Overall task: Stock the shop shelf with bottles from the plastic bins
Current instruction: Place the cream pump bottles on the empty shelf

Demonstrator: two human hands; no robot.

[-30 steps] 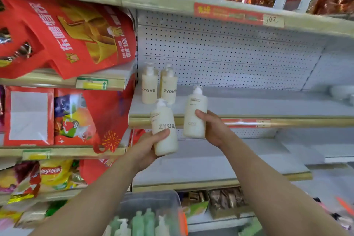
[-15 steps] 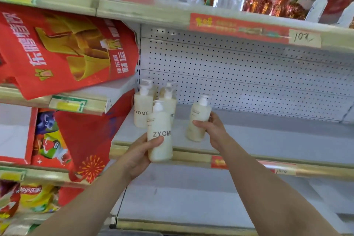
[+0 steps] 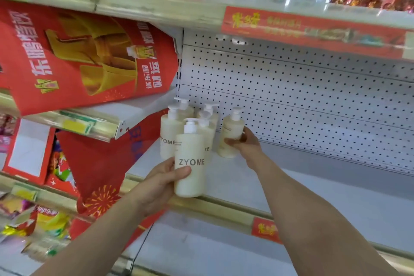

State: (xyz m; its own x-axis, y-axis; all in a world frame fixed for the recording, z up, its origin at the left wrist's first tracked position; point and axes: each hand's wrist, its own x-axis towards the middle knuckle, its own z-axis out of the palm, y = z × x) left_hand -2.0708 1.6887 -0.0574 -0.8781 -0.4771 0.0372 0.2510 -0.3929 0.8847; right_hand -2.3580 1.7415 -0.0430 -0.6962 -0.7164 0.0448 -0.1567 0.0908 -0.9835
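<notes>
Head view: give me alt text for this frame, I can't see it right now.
The person's right hand grips a cream pump bottle, base down at the white shelf, right of a cluster of matching ZYOME bottles. The left hand holds another ZYOME bottle in front of the shelf edge. A white pegboard backs the shelf.

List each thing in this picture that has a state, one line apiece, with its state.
Left hand: grips the front bottle, upright, not yet on the shelf.
Right hand: grips the rear bottle, slightly tilted, at shelf level.
Shelved bottles: upright, clustered.
</notes>
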